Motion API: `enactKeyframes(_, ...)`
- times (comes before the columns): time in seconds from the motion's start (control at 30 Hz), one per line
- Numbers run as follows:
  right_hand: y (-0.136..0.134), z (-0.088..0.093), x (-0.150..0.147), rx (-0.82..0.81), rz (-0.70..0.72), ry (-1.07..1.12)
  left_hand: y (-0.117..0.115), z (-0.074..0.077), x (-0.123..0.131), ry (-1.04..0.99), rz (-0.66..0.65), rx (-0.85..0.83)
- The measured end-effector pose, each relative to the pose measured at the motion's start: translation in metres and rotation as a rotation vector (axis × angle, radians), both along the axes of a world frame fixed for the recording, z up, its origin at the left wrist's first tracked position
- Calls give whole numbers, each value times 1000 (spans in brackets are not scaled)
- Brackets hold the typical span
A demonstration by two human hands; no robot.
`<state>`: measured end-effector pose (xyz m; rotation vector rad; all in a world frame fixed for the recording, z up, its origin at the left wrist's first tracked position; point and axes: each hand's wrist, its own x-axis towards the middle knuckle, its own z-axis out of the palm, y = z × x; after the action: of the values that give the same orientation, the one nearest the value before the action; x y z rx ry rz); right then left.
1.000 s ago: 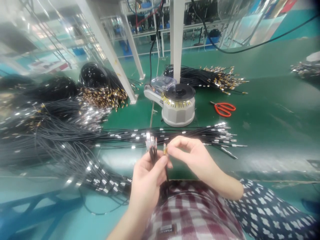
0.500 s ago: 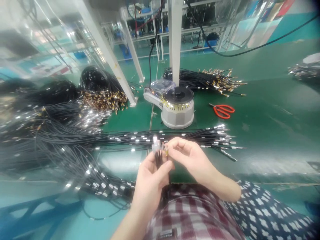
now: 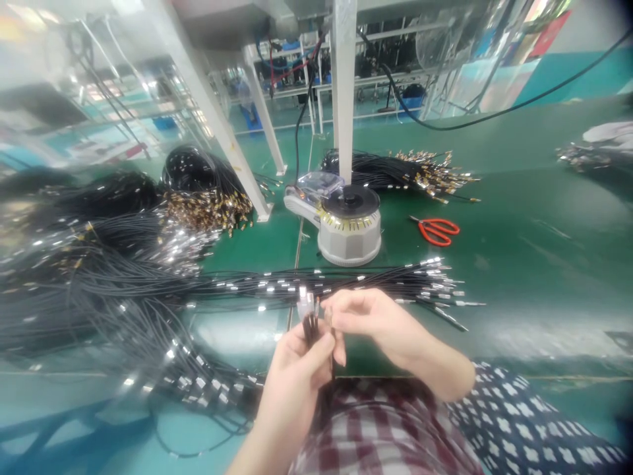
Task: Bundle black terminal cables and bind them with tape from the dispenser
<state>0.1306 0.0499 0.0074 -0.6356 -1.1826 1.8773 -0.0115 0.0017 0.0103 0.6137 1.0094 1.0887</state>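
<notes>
My left hand (image 3: 297, 376) grips a small bunch of thin black cables (image 3: 309, 315) upright, their silver connector tips showing above my thumb. My right hand (image 3: 378, 323) pinches one more cable end right beside that bunch, fingers closed on it. Both hands hover over the near edge of the green table (image 3: 519, 264), above my checked clothing. Just beyond them lies a long row of black cables with silver tips (image 3: 356, 280).
A round grey tape dispenser (image 3: 346, 224) stands behind the cable row, with red scissors (image 3: 438, 229) to its right. Gold-tipped cable bundles (image 3: 410, 170) lie at the back and heaps of black cables (image 3: 99, 264) fill the left. White frame posts (image 3: 343, 86) rise behind.
My right hand has brought its single cable end in against the bunch in my left hand. The view has tilted so the hands sit slightly lower.
</notes>
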Motion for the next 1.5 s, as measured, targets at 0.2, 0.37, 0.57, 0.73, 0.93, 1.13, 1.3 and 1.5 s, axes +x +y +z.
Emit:
enactKeyframes(0.2, 6, -6, 7, -9, 25, -14, 1, 0, -3, -36, -9, -16)
enactKeyframes(0.37, 15, 13, 15, 149, -194, -292, 1, -2, -2, -46, -19, 19)
enactKeyframes(0.57, 11, 31, 11, 251, -116, -455, 0, -1, 4, 5, 20, 31)
enactKeyframes(0.73, 16, 28, 18, 264, -36, -442, 1, 0, 2, 82, 221, 76)
enactKeyframes(0.93, 17, 30, 18, 282, 41, -490, 4, -1, 5, 65, 87, 18)
enactKeyframes(1.13, 52, 25, 28, 225, -445, -431, 7, -3, 3, 109, 132, 8)
enactKeyframes(1.3, 97, 12, 51, 160, -748, -412, 5, -3, 5, 114, 185, 6)
enactKeyframes(1.5, 105, 9, 45, 120, -722, -411, 5, 0, 8, 97, 184, 6)
